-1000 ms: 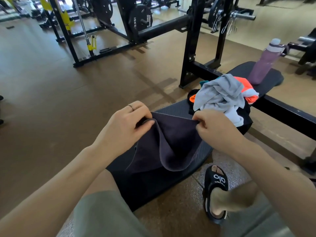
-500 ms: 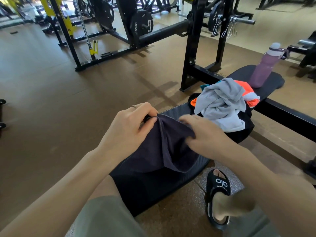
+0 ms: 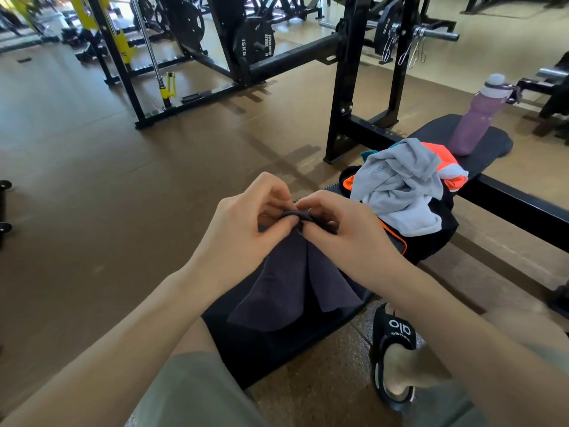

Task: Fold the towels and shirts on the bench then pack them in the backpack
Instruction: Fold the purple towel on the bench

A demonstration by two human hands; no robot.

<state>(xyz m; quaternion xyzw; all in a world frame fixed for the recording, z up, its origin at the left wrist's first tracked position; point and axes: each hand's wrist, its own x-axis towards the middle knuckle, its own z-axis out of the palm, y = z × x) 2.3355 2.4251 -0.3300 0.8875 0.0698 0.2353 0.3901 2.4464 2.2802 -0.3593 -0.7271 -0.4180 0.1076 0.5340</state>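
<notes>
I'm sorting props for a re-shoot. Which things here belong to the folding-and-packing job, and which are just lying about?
Part of the job:
dark towel, pinched by left hand and right hand
pile of clothes
black bag under the pile, probably the backpack
bench

Just lying about:
purple water bottle
weight rack
15 kg plate

Both hands, left [image 3: 246, 229] and right [image 3: 345, 235], fingertips together (pinching cloth), forearms converging.
</notes>
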